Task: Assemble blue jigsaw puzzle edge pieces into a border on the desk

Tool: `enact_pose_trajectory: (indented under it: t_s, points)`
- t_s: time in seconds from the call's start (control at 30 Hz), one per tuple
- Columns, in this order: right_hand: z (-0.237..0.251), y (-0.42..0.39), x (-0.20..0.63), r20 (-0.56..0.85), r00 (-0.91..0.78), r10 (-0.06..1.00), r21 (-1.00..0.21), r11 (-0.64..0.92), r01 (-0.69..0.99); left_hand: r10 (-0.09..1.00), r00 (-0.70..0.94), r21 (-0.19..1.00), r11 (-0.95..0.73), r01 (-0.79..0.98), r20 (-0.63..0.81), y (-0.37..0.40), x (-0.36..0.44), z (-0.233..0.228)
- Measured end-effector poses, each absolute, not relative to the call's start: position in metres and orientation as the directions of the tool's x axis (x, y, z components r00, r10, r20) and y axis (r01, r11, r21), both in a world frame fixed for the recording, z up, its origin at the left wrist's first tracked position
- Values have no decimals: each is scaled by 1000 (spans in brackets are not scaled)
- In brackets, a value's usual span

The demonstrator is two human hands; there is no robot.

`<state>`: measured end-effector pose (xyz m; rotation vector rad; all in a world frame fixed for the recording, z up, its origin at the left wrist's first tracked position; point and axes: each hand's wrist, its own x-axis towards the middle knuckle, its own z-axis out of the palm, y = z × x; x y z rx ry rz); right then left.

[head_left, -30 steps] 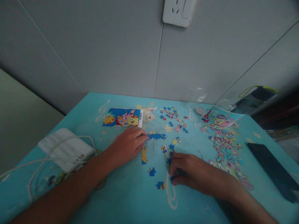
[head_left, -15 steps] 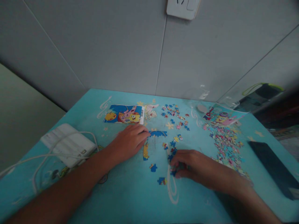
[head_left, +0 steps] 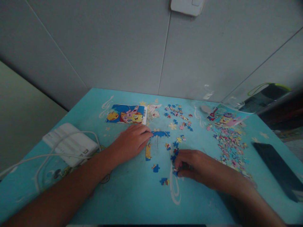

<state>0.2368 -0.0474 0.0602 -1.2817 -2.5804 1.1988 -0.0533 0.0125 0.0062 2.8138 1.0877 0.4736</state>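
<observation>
My left hand (head_left: 134, 140) rests on the table with its fingers closed together at the left end of a joined blue puzzle strip (head_left: 162, 134), covering that end. Just below the strip is a short yellow and blue puzzle section (head_left: 148, 152). My right hand (head_left: 194, 162) has thumb and fingers bent around a small blue puzzle piece (head_left: 175, 172) close to the tabletop. More blue pieces (head_left: 174, 154) touch or lie beside its fingertips. Two loose pieces, one blue (head_left: 155, 168) and one blue and yellow (head_left: 164, 181), lie between the hands, nearer to me.
A cartoon picture card (head_left: 127, 114) lies at the back. Behind the strip are scattered pieces (head_left: 174, 110); a big pile (head_left: 230, 148) spreads to the right below a second picture sheet (head_left: 227, 116). A dark flat object (head_left: 276, 170) lies far right, a white corded box (head_left: 71, 143) left.
My view has tilted slightly. The left hand stays at the strip's end, while the right hand's fingers have shifted a little around the small blue piece.
</observation>
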Motion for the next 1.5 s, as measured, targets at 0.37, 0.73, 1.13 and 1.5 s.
enact_pose_trajectory:
  t_s: [0.37, 0.73, 1.13, 1.5]
  points:
    - [60, -47, 235, -273, -659, 701, -649, 371, 664, 667, 700, 193, -744, 640, 256, 12, -53, 7]
    - [61, -51, 229, -176, -727, 664, -702, 433, 565, 675, 696, 188, -738, 649, 247, 12, -54, 7]
    - [52, -18, 251, 143, -487, 861, -688, 440, 577, 665, 700, 174, -745, 644, 260, 12, -53, 4]
    - [10, 15, 228, 314, -417, 853, -595, 519, 614, 655, 703, 170, -754, 635, 278, 12, -52, 8]
